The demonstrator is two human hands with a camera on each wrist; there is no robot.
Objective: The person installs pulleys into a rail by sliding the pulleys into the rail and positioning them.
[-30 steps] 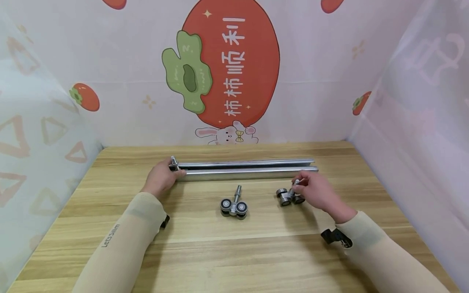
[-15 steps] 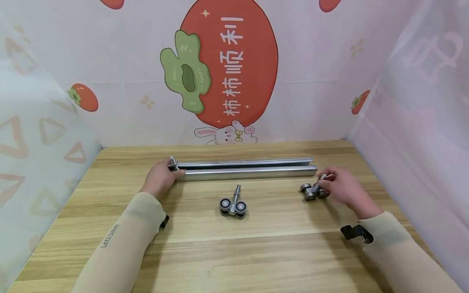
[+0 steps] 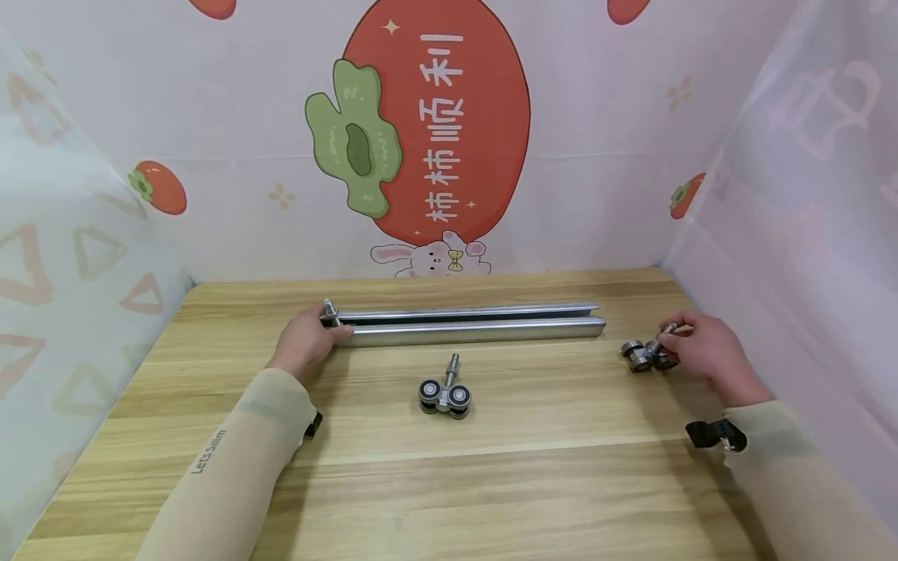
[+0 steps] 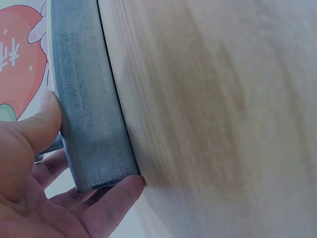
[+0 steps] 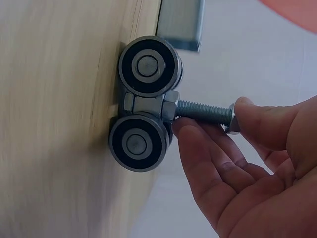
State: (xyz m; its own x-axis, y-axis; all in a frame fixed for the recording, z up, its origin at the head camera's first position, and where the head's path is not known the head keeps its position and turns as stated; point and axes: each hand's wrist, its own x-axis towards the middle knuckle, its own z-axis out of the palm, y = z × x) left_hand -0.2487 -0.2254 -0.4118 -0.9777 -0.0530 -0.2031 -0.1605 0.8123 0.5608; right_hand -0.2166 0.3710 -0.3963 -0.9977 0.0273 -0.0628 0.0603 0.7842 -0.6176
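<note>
A steel C-shaped rail (image 3: 477, 333) lies across the back of the table, its slot facing up. My left hand (image 3: 306, 343) grips its left end, thumb along the near side and fingers round the end in the left wrist view. A threaded bolt (image 3: 331, 309) stands up from the slot there; whatever is below it is hidden. Just beyond the rail's right end, my right hand (image 3: 710, 348) pinches the bolt of a roller trolley (image 5: 148, 104). The trolley's wheels are down at the tabletop, roughly lined up with the rail's end (image 5: 181, 25).
Another roller trolley (image 3: 444, 397) sits on the wooden table (image 3: 449, 499) in front of the rail, bolt pointing up. Printed cloth walls (image 3: 596, 156) enclose the table at the back and both sides.
My right hand has carried its trolley rightward, from in front of the rail to beyond its right end. My left hand stays at the rail's left end.
</note>
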